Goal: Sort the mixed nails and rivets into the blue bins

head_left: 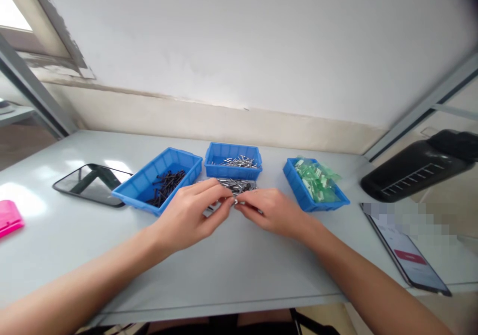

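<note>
My left hand and my right hand meet at the middle of the grey table, fingertips pinched together over a loose heap of silver screws. What sits between the fingertips is a small silver piece, too small to name surely. Behind the heap stands a blue bin with silver screws. To the left is a blue bin of black screws. To the right is a blue bin of green-and-white plastic bags.
A dark phone lies screen-up at the left, a pink object at the far left edge. A second phone with a lit screen lies at the right. A black device sits beyond the table's right end. A wall backs the table.
</note>
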